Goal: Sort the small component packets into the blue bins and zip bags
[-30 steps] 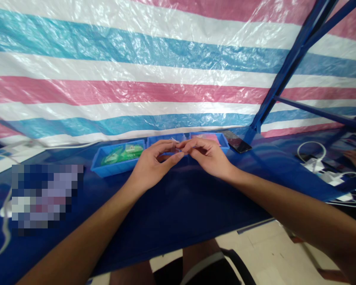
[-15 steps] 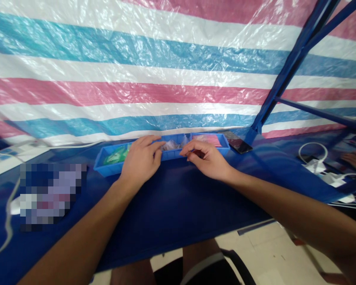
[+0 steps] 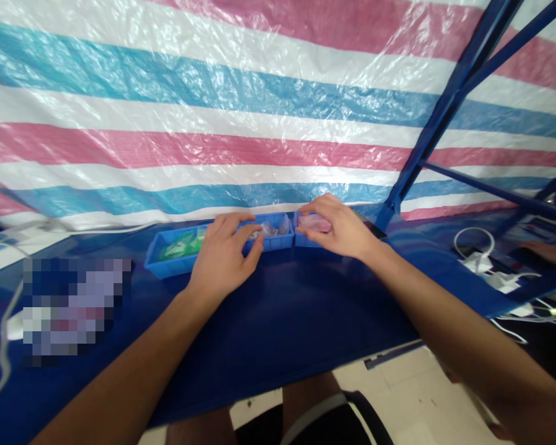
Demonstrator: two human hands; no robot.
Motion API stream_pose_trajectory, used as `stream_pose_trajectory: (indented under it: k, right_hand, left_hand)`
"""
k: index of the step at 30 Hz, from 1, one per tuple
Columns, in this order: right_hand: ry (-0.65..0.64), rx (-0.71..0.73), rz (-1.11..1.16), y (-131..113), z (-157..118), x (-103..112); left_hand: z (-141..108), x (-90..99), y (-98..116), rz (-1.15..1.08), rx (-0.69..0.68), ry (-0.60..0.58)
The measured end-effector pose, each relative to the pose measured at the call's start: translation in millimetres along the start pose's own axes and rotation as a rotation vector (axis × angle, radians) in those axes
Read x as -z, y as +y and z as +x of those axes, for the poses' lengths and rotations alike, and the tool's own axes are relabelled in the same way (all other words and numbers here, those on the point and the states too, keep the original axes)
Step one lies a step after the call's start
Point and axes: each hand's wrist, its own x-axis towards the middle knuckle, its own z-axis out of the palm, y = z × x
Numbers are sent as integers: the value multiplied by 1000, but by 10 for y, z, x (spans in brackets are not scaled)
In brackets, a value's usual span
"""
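Observation:
My left hand [image 3: 223,253] reaches over the blue bins, its fingers apart and its thumb away from them. Its fingertips are near small clear plastic bags [image 3: 272,230] in the middle blue bin [image 3: 278,242]; whether they touch is unclear. Left of that hand, green packets [image 3: 181,244] lie in the left blue bin [image 3: 167,267]. My right hand [image 3: 338,225] is at the right blue bin [image 3: 306,240], thumb below and fingers above a pink plastic packet [image 3: 315,223], which it appears to grip. My hand covers most of that bin.
A dark phone [image 3: 375,230] lies behind my right wrist. White chargers and cables [image 3: 477,261] sit on the blue table [image 3: 278,321] at right, near another person's hand [image 3: 540,252]. A blurred-out item [image 3: 81,309] lies left. Striped sheeting [image 3: 189,148] and a blue metal frame [image 3: 438,133] stand behind.
My right hand has moved right and away from me, from the middle bin to the right bin, and closed around the pink packet. My left hand stays nearly in place, its thumb farther out.

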Motion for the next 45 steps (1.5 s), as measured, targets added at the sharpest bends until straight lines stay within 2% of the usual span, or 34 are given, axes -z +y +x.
stream_pose_trajectory:
  k: [2,4,6,9,12,15,18,21,24,27,29,32,35,38,41,45]
  right_hand:
    - [13,-104,-100,227,-21,227]
    - [-101,-254,-167,439,-93,405]
    - [-285,-421,-149,600,-182,518]
    - [-374,-537,-37,710,-261,619]
    - [-307,-600,19,655,-256,736]
    - [-215,-646,103,488,-261,884]
    - [-213,-638,258,293,-330,987]
    - [-244,-601,401,124,-396,996]
    - [-227,-516,469,-24,-346,916]
    - [-188,-369,436,-195,-141,722]
    - [-159,-263,419,-341,41,498]
    - [-122,-118,422,-597,273,36]
    - [-150,76,402,-820,385,-435]
    - [-231,187,384,-925,414,-718]
    - [-225,165,384,-900,435,-714]
    - [-146,47,405,-737,479,-355]
  left_hand:
    - [-4,12,59,-102,-26,-24]
    - [-21,-15,88,-195,-54,-130]
    - [-45,-72,91,-248,-76,-266]
    - [-78,-162,71,-291,-75,-352]
    - [-88,-200,43,-322,-80,-388]
    - [-88,-188,20,-355,-57,-395]
    - [-91,-165,23,-415,10,-403]
    - [-86,-139,56,-484,71,-419]
    - [-61,-75,76,-482,68,-452]
    - [-38,51,44,-420,33,-505]
    - [-54,156,-10,-395,38,-522]
    - [-146,299,-120,-400,61,-582]
    - [-281,395,-231,-384,77,-590]
    - [-391,459,-300,-370,108,-568]
    - [-443,511,-313,-330,184,-516]
    - [-447,564,-242,-236,236,-410]
